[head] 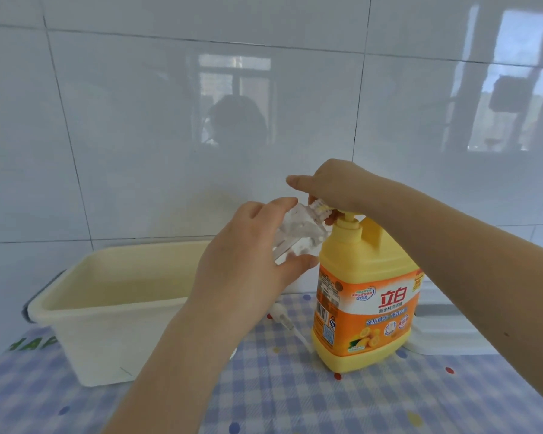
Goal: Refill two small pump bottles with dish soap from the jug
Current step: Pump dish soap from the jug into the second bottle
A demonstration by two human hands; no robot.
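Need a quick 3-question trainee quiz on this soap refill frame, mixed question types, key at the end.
1. True or false: the left hand holds the clear small bottle tilted, with its neck up by the jug's pump.
2. Which hand rests on top of the pump of the yellow jug? A) left B) right C) neither
3. What lies on the checked cloth between the cream tub and the jug?

Key:
1. True.
2. B, the right hand.
3. A loose white pump head, lying on its side.
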